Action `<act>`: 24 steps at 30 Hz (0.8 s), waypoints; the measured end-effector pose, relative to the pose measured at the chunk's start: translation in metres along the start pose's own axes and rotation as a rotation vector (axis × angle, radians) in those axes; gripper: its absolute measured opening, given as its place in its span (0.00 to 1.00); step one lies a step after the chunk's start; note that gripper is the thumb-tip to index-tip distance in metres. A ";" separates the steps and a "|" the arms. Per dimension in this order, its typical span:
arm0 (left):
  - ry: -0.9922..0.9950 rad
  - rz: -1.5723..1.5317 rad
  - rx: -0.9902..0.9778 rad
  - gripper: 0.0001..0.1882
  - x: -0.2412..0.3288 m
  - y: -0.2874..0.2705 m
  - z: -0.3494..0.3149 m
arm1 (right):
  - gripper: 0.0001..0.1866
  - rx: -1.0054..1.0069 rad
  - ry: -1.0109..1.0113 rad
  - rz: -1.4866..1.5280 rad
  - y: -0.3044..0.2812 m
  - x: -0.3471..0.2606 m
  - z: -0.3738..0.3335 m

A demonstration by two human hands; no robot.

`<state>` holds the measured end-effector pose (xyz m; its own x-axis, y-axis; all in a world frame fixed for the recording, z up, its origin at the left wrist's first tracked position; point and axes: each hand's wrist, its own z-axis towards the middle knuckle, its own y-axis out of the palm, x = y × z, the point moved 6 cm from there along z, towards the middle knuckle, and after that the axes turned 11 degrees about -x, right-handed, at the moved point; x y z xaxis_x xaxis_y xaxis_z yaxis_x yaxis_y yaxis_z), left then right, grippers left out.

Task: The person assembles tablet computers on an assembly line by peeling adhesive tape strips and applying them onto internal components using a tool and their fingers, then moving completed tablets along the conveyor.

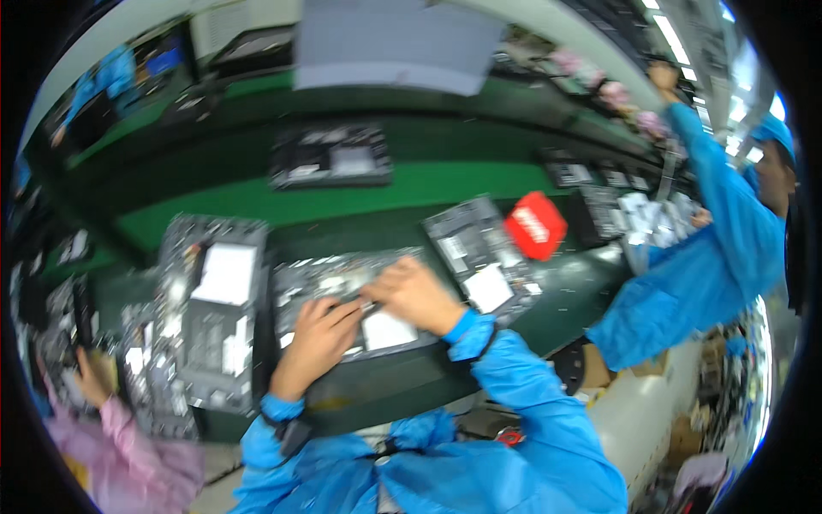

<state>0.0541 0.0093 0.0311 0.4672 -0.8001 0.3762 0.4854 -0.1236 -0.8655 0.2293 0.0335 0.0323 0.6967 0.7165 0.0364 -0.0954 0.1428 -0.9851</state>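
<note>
Your left hand (317, 341) and right hand (415, 294) meet, fingers curled, over the flat black-and-silver electronic assembly (332, 281), apparently for steadiness; whether they grip anything cannot be told.

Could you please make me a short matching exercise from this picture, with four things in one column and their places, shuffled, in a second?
Things:
1. Red object
2. Pink sleeve
3. Pale sheet
4. Right hand

Places:
A. At the upper edge of the picture
B. Close beside the left hand
C. At the lower left of the picture
D. To the right of both hands

Right pairs: 1-D, 2-C, 3-A, 4-B
</note>
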 end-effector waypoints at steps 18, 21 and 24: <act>-0.140 -0.524 0.149 0.12 0.099 0.014 -0.170 | 0.11 0.068 0.231 1.308 0.000 -0.196 -0.100; -0.197 -0.439 0.184 0.13 0.099 0.029 -0.205 | 0.12 0.044 0.329 1.340 0.017 -0.215 -0.099; -0.240 -0.029 0.249 0.16 0.107 0.017 -0.222 | 0.10 0.116 0.573 1.447 0.036 -0.211 -0.109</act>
<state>-0.0517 -0.2092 -0.0170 0.5969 -0.6337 0.4922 0.6524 0.0263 -0.7574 0.1562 -0.1865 -0.0294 0.1323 -0.0569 -0.9896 -0.9333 -0.3433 -0.1051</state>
